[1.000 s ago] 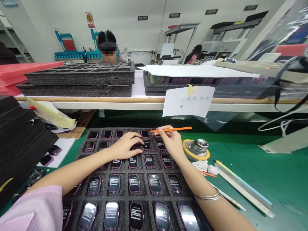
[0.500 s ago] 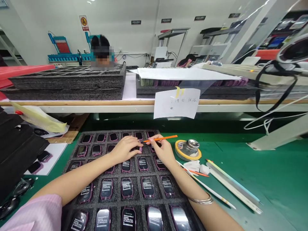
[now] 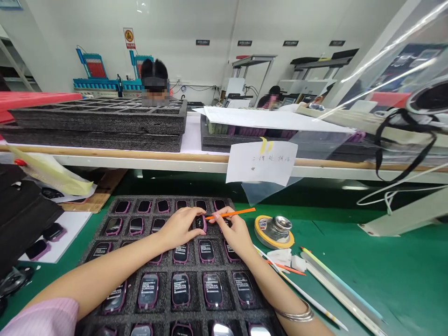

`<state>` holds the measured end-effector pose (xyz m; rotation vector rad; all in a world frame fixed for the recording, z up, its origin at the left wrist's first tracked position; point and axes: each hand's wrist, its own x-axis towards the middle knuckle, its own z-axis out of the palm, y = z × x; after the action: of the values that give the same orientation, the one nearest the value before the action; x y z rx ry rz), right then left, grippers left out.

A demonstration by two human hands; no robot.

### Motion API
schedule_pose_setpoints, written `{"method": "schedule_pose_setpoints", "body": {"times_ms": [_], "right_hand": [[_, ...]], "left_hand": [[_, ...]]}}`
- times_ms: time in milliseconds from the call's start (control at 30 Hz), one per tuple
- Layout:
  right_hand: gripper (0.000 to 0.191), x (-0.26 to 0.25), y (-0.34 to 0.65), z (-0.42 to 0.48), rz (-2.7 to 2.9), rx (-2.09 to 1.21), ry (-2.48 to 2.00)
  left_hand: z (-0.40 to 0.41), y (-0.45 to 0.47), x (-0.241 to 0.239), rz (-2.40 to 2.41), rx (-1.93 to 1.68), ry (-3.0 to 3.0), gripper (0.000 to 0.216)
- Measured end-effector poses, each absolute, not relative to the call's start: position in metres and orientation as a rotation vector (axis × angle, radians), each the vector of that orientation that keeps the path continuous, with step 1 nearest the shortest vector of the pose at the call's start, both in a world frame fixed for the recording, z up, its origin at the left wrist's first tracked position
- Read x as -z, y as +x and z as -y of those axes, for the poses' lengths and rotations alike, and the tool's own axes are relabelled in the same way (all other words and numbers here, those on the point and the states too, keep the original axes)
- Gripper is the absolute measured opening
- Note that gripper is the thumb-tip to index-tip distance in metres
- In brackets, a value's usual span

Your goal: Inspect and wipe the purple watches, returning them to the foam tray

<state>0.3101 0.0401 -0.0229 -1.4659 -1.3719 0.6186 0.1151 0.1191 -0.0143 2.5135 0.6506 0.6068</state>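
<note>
Smartwatch (image 3: 200,223) near foam tray (image 3: 165,290) edge; left grip (image 3: 180,228) spread, right grip (image 3: 235,235) pinching orange stick (image 3: 234,213).

1. White walls (image 3: 196,23) bear a warning sign (image 3: 129,35) and black plaques (image 3: 202,42)
2. Blue racks (image 3: 96,84) stand along the far wall
3. White machines (image 3: 245,79) sit further right
4. A wood-edged shelf (image 3: 140,156) spans the room

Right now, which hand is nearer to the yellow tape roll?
Right. The right hand is left of the yellow tape roll, not touching it; the left hand is farther left.
</note>
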Motion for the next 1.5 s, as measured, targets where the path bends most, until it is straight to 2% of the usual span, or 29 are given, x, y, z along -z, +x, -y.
{"method": "schedule_pose_setpoints", "body": {"times_ms": [567,733,933,1200,1500], "right_hand": [[0.05,0.029,0.314,-0.045,1.247,-0.516,-1.499],[0.049,0.025,0.309,-0.05,1.162,-0.448,-1.509],[0.048,0.025,0.297,-0.044,1.143,-0.518,-1.433],[0.03,0.042,0.327,-0.041,0.966,-0.572,-1.344],[0.032,0.054,0.345,-0.04,0.79,-0.653,-1.311]], "left_hand": [[-0.113,0.112,0.02,-0.668,-0.622,2.542,0.052],[-0.115,0.113,0.023,-0.61,-0.649,2.581,0.05],[-0.115,0.112,0.02,-0.566,-0.629,2.634,0.045],[-0.122,0.111,0.011,-0.424,-0.557,2.756,0.031],[-0.119,0.182,0.009,-0.337,-0.475,2.786,0.036]]}}
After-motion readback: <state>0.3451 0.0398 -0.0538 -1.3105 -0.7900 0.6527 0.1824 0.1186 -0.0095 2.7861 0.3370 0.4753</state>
